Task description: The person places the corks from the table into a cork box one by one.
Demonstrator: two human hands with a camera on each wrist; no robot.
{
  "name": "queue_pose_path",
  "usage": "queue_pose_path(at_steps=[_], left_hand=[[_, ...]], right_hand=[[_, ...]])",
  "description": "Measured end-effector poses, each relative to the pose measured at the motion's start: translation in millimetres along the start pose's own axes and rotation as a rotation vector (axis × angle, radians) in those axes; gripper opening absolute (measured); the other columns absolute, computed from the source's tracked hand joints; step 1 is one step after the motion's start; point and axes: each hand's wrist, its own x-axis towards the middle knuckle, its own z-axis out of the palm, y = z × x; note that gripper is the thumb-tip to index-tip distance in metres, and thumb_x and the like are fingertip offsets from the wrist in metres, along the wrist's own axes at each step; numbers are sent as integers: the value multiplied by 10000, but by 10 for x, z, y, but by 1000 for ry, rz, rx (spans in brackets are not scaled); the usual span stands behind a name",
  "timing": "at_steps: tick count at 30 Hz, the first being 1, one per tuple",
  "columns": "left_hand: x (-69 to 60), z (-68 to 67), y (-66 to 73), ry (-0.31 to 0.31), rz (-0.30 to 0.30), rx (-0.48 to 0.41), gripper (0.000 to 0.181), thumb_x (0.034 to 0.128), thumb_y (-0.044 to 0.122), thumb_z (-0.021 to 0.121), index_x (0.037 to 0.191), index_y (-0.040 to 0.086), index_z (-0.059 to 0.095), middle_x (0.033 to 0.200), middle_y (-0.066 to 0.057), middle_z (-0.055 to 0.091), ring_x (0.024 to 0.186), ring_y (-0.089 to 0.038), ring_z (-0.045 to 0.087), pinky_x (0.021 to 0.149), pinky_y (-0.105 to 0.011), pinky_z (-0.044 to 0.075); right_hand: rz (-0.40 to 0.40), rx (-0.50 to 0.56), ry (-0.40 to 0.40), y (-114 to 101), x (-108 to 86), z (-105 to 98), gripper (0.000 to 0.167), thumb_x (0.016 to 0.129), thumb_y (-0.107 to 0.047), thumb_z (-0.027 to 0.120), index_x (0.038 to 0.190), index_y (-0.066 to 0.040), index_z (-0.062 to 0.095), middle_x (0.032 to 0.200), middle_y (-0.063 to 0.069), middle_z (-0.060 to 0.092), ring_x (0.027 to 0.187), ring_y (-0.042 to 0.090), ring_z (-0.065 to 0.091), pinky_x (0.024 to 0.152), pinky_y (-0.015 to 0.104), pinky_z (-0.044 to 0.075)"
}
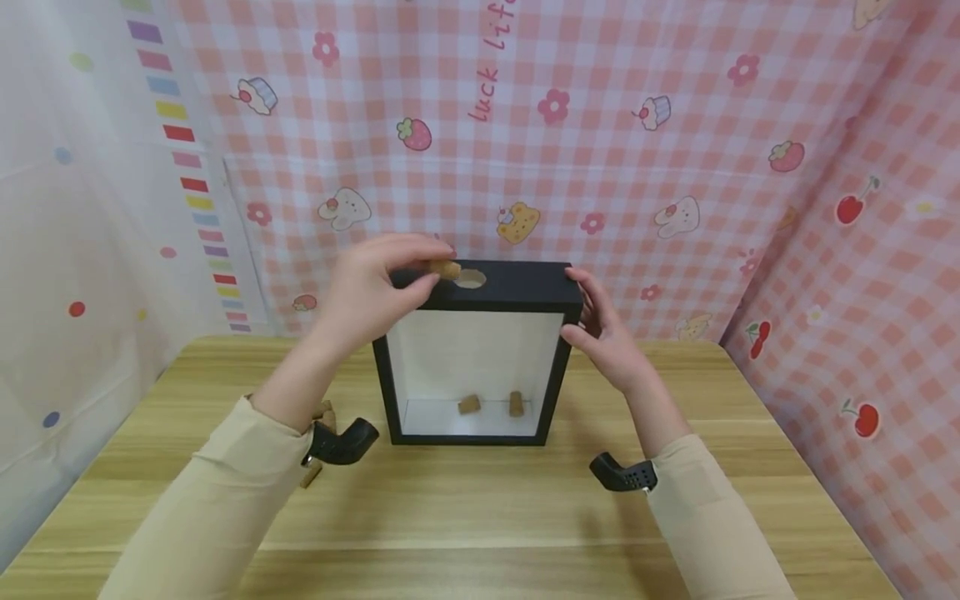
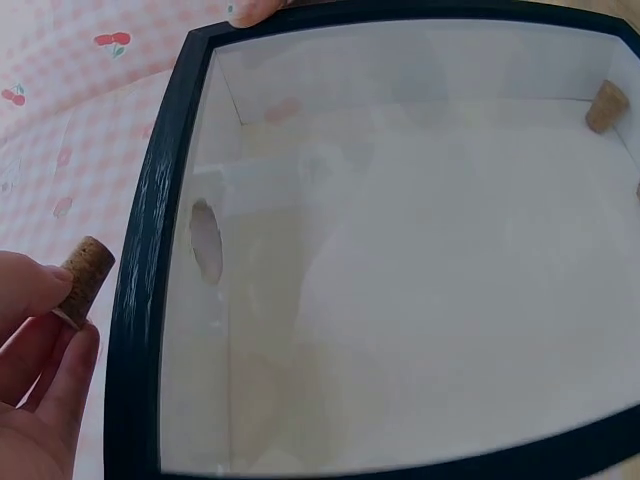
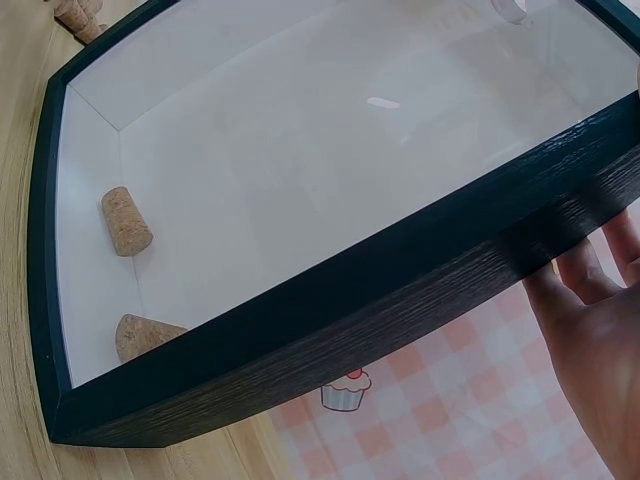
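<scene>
Beside the hole, the left hand pinches a cork, thumb to fingers, best turned end-down before release, the right hand curled on the box for steadiness.

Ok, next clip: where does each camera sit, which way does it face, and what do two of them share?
Head: on the head, facing forward and down at the black-framed box; left hand, right hand and sleeves show.
Left wrist: facing the box's front and opening; the left hand shows, pinching a cork.
Right wrist: facing the box along its side; the right hand shows at the right edge.
Shared: head and right wrist both show two corks inside.
</scene>
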Motion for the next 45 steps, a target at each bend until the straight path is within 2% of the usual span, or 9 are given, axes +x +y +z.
queue_pose_path(at_steps=[11, 19, 26, 29, 32, 35, 39, 42, 45], left_hand=[[189, 113, 44, -51, -24, -3, 251, 896, 9, 704, 1142, 41, 747, 1159, -89, 706, 1093, -225, 631, 949, -361, 498], [228, 148, 8, -78, -73, -1, 251, 903, 8, 696, 1149, 27, 741, 1178, -105, 696, 1124, -241, 619, 983, -365, 482], [252, 177, 22, -144, -81, 24, 292, 904, 26, 710, 1195, 44, 724, 1227, -103, 679, 1153, -244, 612, 988, -368, 484], [252, 182, 16, -168, -82, 13, 310, 906, 45, 719, 1216, 52, 715, 1246, -97, 671, 1145, -230, 622, 971, -348, 499], [238, 178, 3, -163, -68, -24, 313, 907, 47, 719, 1220, 49, 711, 1248, -96, 670, 1130, -221, 632, 954, -325, 510], [206, 141, -5, -147, -49, -78, 308, 902, 25, 716, 1211, 36, 713, 1238, -106, 673, 1113, -222, 639, 945, -318, 514], [149, 32, -3, -139, -65, -143, 303, 889, 1, 723, 1191, 25, 720, 1214, -112, 684, 1067, -218, 659, 917, -346, 529], [107, -67, -10, -151, -95, -157, 299, 889, 20, 730, 1187, 43, 727, 1182, -85, 702, 1039, -193, 669, 910, -364, 531], [55, -156, -37, -162, -96, -142, 305, 891, 45, 739, 1196, 58, 725, 1155, -56, 714, 1039, -172, 666, 933, -374, 517]], right_hand=[[-1, 11, 0, -14, 7, -2, 648, 953, -234, 691, 1490, -329, 341, 1527, 73, 327, 1311, 220, 409, 982, 265, 446], [-10, 18, -4, -14, 6, 7, 657, 942, -261, 705, 1489, -324, 346, 1516, 73, 335, 1302, 219, 416, 974, 264, 450], [-16, 18, -5, -5, 11, 9, 654, 942, -261, 704, 1488, -322, 349, 1516, 71, 335, 1304, 222, 412, 978, 264, 446], [-17, 16, -4, 4, 10, 7, 655, 942, -263, 704, 1489, -324, 349, 1516, 67, 339, 1305, 220, 412, 979, 263, 444], [-17, 11, -3, 16, 9, 3, 659, 942, -266, 705, 1492, -326, 348, 1509, 63, 350, 1301, 218, 417, 978, 265, 441], [-18, 8, -3, 26, 9, 0, 661, 943, -261, 704, 1495, -327, 347, 1499, 60, 361, 1295, 218, 422, 976, 266, 439], [-19, 8, -5, 23, 8, 1, 666, 940, -273, 707, 1496, -330, 345, 1494, 61, 363, 1289, 226, 425, 971, 270, 443], [-16, 8, -5, 17, 5, 3, 664, 943, -270, 704, 1497, -330, 343, 1494, 63, 363, 1287, 230, 426, 970, 272, 445], [-11, 9, -2, 17, -1, 2, 651, 955, -231, 689, 1498, -325, 342, 1494, 63, 361, 1290, 228, 425, 972, 271, 444]])
